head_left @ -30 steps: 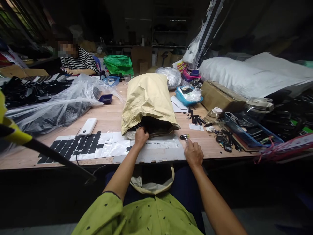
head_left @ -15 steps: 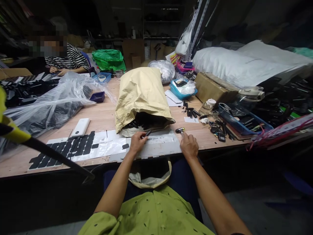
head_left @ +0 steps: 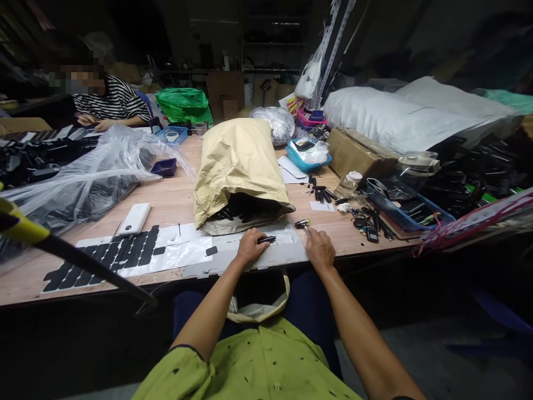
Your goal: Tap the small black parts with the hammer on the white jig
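A small black elongated part (head_left: 267, 239) is pinched in the fingers of my left hand (head_left: 251, 246), low over a grey-white board (head_left: 287, 251) at the table's front edge. My right hand (head_left: 320, 248) is closed round the handle of a small hammer (head_left: 302, 223), whose yellow-and-black head lies beyond the fingers, close to the tabletop. Just behind both hands, a cream woven sack (head_left: 239, 161) lies with its dark mouth facing me and black pieces inside. A second open bag (head_left: 258, 314) sits at my lap below the table edge.
On the left are a sheet of black stickers (head_left: 110, 258), a white power bank (head_left: 135, 219) and a dark lamp-like arm (head_left: 95, 269) crossing the foreground. Rightward lie black pieces, a jar (head_left: 350, 183), a blue basket (head_left: 410, 205) and a carton (head_left: 360, 154). A co-worker (head_left: 110, 103) sits far left.
My left hand has moved right along the board with the black part, which now points right. My right hand keeps the hammer in nearly the same place. The view has shifted slightly.
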{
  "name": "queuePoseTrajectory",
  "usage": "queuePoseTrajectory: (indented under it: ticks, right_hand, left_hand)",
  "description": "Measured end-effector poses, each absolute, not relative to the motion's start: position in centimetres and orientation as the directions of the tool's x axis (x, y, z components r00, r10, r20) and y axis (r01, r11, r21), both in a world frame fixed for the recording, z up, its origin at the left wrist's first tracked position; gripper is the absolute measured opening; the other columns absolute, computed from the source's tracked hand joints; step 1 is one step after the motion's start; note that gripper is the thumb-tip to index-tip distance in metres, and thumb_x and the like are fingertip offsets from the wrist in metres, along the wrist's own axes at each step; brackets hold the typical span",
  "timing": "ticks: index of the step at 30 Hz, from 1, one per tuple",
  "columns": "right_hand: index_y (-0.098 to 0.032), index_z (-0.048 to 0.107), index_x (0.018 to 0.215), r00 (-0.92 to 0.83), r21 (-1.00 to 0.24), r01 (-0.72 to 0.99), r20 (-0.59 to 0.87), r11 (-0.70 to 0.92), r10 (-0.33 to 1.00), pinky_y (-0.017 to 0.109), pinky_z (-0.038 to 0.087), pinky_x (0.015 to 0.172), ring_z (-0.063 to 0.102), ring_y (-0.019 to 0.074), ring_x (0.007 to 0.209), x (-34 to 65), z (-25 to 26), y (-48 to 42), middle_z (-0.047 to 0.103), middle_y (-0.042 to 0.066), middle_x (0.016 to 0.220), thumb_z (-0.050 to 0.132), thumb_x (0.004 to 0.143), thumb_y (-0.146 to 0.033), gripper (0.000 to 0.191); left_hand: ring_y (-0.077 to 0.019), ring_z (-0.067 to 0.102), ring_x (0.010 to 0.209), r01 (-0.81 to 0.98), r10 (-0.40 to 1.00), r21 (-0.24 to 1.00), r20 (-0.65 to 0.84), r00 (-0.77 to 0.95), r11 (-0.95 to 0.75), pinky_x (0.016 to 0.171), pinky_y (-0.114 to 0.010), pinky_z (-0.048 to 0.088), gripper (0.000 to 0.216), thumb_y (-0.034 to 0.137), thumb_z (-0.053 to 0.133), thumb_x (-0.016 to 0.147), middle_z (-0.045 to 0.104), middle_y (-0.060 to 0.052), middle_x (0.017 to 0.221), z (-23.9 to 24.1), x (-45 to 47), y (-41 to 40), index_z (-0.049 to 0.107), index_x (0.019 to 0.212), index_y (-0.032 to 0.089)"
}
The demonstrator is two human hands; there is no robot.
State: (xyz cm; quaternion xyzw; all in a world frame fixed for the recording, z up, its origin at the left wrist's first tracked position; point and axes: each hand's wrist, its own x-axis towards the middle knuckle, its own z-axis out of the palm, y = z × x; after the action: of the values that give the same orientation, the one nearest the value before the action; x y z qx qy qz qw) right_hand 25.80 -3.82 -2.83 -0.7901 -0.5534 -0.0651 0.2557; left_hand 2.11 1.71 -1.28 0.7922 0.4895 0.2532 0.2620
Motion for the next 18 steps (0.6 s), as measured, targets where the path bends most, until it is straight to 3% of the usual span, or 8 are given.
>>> queuePoseTrajectory:
  ticks: [3,7,12,18]
  right_hand:
    - [-0.021,0.072,0.113,0.407,-0.527,0.834,0.386,-0.164,0.828,0.030,0.044,0.071,0.058,0.0199,0.083,25.2,-2.6,-4.7,0.068,0.009,0.095,0.050,0.088,-0.020,0.034]
    - [-0.020,0.072,0.113,0.293,-0.709,0.702,0.380,0.072,0.877,0.032,0.052,0.076,0.065,0.0208,0.088,22.6,-2.2,-6.6,0.073,0.010,0.105,0.046,0.091,-0.029,0.035]
    - [-0.023,0.072,0.114,0.197,-0.717,0.660,0.454,0.224,0.869,0.034,0.055,0.088,0.068,0.0212,0.098,19.7,-1.4,-8.2,0.075,0.009,0.106,0.047,0.093,-0.031,0.034]
    - [-0.022,0.072,0.113,0.161,-0.697,0.676,0.455,0.238,0.876,0.034,0.056,0.086,0.069,0.0209,0.096,19.6,-1.5,-7.9,0.075,0.009,0.101,0.046,0.093,-0.027,0.034]
  left_hand:
    - [-0.0205,0.058,0.089,0.637,0.917,0.687,0.114,0.381,-0.350,0.082,-0.032,0.047,0.019,0.024,0.073,0.077,0.063,-0.002,0.084,-1.2,2.2,1.7,0.078,0.095,0.024]
    - [-0.0205,0.057,0.089,0.637,0.922,0.694,0.106,0.372,-0.336,0.082,-0.032,0.046,0.019,0.024,0.074,0.077,0.062,-0.002,0.084,-1.2,2.3,1.6,0.078,0.096,0.024]
    - [-0.0199,0.057,0.088,0.633,0.918,0.686,0.138,0.372,-0.359,0.081,-0.032,0.046,0.018,0.025,0.075,0.078,0.061,-0.002,0.082,-1.6,2.4,1.6,0.079,0.096,0.025]
    - [-0.0199,0.056,0.088,0.636,0.918,0.682,0.139,0.370,-0.360,0.083,-0.032,0.046,0.017,0.025,0.075,0.078,0.061,-0.002,0.082,-1.8,2.6,1.6,0.080,0.094,0.026]
